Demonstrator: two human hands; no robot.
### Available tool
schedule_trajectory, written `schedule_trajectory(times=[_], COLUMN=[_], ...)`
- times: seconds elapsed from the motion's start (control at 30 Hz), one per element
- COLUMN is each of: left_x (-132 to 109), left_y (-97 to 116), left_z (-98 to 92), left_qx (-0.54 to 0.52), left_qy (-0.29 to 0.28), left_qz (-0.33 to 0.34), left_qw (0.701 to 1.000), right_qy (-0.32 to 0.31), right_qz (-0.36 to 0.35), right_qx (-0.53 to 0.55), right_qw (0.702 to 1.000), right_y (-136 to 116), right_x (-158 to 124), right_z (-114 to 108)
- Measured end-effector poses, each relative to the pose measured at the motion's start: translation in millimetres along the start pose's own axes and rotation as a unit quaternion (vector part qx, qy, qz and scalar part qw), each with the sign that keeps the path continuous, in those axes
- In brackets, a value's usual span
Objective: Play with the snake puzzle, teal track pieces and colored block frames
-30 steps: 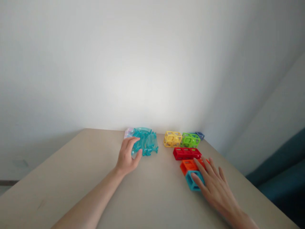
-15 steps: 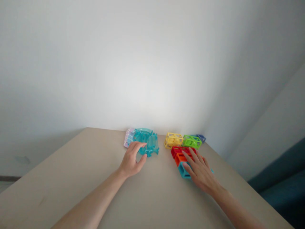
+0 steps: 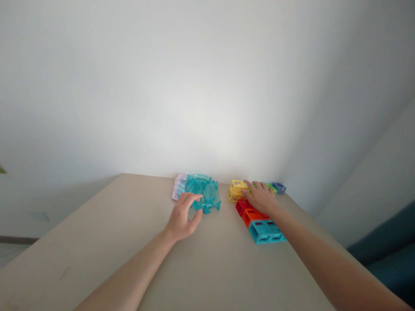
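Observation:
My left hand hovers at the near left edge of a pile of see-through teal plastic pieces, thumb and fingers apart with nothing between them. My right hand reaches over the open-frame plastic blocks, its fingers spread beside the yellow block. It partly covers the green block and the red block. Closer to me lie the orange block and the light-blue block, partly behind my right forearm. Whether my right fingertips touch the yellow block I cannot tell.
Pale purple and blue striped pieces lie left of the teal pile. A dark-blue block sits at the table's far right corner. The beige table meets a white wall. Dark teal fabric hangs past the right edge.
My right hand has moved away from me, off the light-blue and orange blocks to the yellow and green ones. My left hand keeps its place by the teal pieces. The view has shifted slightly.

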State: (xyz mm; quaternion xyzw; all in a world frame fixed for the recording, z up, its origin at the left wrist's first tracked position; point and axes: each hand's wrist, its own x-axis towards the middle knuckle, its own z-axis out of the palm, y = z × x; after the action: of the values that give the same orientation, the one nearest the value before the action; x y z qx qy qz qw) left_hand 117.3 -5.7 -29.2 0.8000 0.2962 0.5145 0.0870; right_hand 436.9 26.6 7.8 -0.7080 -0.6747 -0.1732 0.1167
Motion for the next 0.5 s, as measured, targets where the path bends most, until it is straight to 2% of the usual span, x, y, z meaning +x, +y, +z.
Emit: schedule_trajectory(times=[0.27, 0.5], left_x=[-0.6, 0.9], left_y=[-2.2, 1.3], left_z=[-1.8, -2.0], left_qx=[-0.012, -0.021], left_qy=[0.004, 0.004], left_qz=[0.007, 0.015], left_qw=[1.000, 1.000], right_qy=[0.003, 0.001], right_qz=[-0.044, -0.128], right_qx=[0.014, 0.074], right_qw=[0.999, 0.989], right_y=[8.9, 17.8], right_x=[-6.9, -28.8], right_z=[-5.1, -18.2])
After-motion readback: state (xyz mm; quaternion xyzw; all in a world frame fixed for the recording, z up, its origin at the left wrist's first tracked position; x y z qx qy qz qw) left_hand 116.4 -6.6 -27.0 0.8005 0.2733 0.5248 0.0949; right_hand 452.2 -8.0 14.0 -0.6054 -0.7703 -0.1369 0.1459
